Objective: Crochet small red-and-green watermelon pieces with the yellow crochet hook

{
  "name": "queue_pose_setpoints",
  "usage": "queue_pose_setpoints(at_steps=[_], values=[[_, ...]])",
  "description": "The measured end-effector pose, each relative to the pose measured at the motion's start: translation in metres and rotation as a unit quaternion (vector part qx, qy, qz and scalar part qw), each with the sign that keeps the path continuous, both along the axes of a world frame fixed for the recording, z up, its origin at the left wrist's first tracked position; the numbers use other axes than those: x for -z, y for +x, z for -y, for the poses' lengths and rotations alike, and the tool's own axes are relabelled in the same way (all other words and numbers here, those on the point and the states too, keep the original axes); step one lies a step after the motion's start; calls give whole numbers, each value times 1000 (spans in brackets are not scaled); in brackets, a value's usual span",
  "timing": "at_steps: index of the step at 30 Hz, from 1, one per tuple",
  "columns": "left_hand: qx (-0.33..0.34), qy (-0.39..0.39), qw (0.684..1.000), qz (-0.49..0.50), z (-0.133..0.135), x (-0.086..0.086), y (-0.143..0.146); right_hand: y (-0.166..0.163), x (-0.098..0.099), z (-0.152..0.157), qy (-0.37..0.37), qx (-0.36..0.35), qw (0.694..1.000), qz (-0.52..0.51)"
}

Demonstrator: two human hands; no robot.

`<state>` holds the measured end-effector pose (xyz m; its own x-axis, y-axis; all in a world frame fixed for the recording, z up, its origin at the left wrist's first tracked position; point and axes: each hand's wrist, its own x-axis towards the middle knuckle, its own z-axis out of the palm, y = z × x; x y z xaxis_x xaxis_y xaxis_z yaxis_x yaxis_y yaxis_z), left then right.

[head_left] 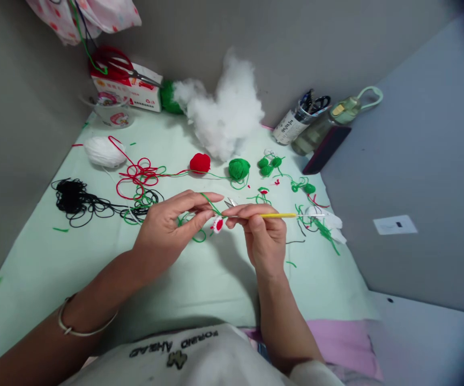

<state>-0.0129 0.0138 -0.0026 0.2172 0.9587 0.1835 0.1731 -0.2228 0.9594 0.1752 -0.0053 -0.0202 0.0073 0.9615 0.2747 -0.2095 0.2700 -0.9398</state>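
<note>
Between my fingertips hangs a small crochet piece [217,224], white with a red middle and green yarn at its top. My left hand [171,225] pinches the piece's edge between thumb and fingers, and a green strand [208,200] runs over its raised index finger. My right hand [262,230] is closed round a crochet hook [278,215] with a yellow handle, its tip reaching the green stitches by the left fingertips. The exact hook tip is hidden by my fingers. Scissors [230,202] lie just behind my hands, partly covered.
Behind my hands lie a red yarn ball [200,163], a green yarn ball [239,169] and fluffy white stuffing [232,107]. Tangled black yarn [71,195] and white yarn [104,151] are leftward. Small green pieces [270,163], a pen cup [292,126] and a bottle [310,136] stand rightward.
</note>
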Motion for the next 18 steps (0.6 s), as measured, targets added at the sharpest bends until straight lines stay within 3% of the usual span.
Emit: queue_pose_setpoints(at_steps=[6, 13, 18], values=[[3, -53, 999, 1, 2, -4, -1, -1, -1, 0, 4, 24, 1000, 17], [41, -79, 996, -7, 0, -7, 2, -2, 2, 0, -6, 5, 1000, 0], [18, -80, 996, 24, -2, -3, 1, -2, 3, 0, -15, -1, 1000, 2]])
